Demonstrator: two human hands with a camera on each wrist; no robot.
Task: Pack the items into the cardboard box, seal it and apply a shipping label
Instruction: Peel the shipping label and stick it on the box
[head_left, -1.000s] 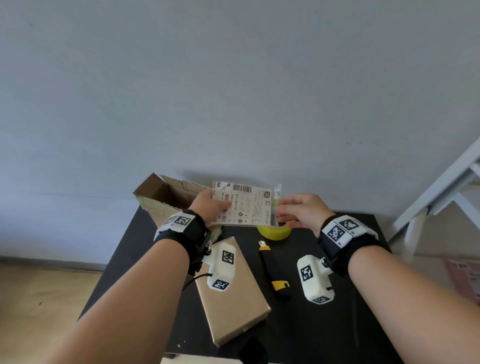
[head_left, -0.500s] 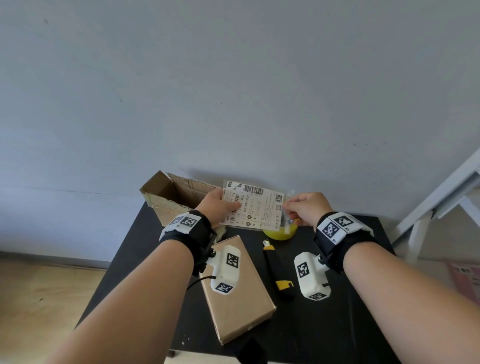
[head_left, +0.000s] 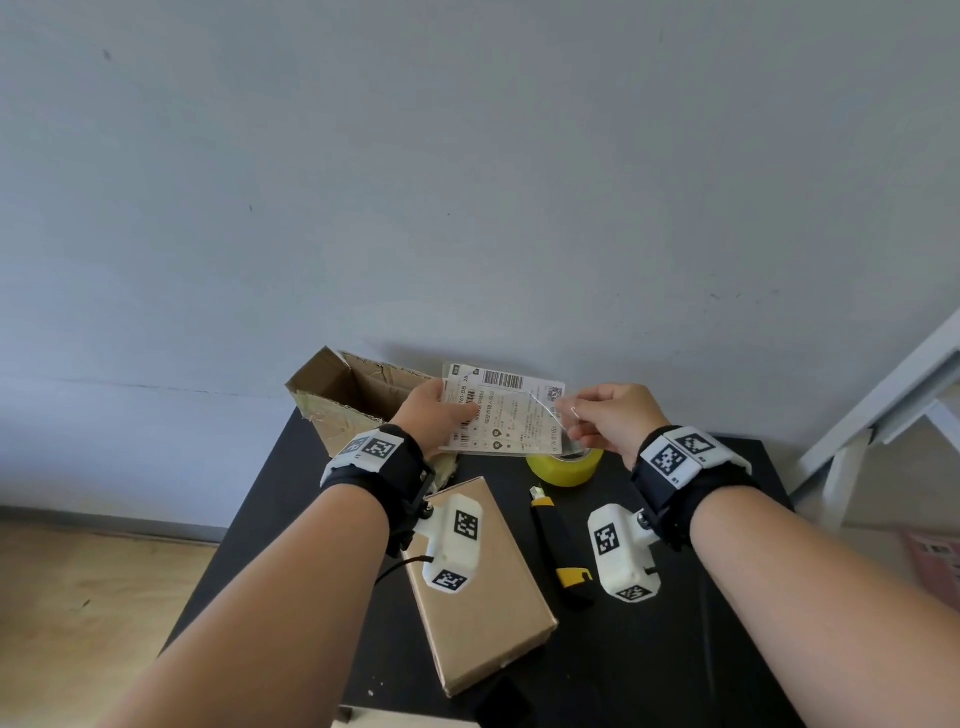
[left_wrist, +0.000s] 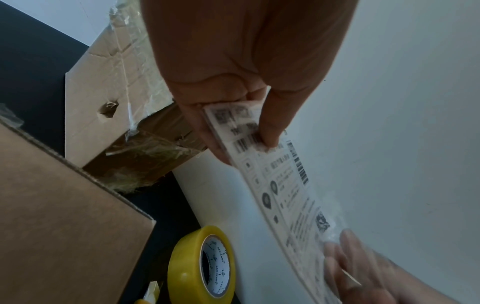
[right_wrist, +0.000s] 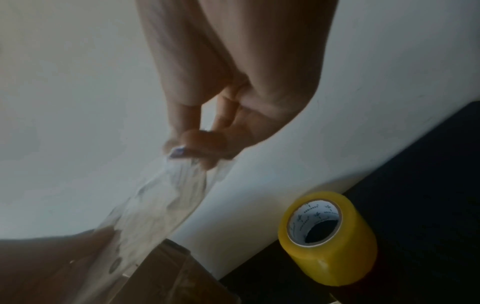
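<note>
Right now the main risk, by my read, is the clear film tearing or the sticky label curling onto itself or the fingers if the peel goes crooked. A second risk is sequence: the cardboard box at far left stands open with torn, tape-covered flaps, and the brown parcel lies on the black table outside it, so labelling looks premature; nothing is packed or sealed yet.

Left to right:
- Cardboard box: back-left of the table, against the wall, flaps up, inside not visible.
- Left hand: thumb on top and fingers beneath, pinching the left end of the shipping label, held in the air above the table, print side up. Grip narrow, closed on the sheet.
- Brown parcel: flat on the table below the left wrist.
- Utility knife: lying between parcel and right wrist, untouched.
- Yellow tape roll: on the table under the label's right end, apart from it.
- Right hand: fingertips pinched tight on the clear film at the label's right edge; right wrist view shows the film crumpled below the fingers. Whether it also grips the paper, cannot tell.
</note>
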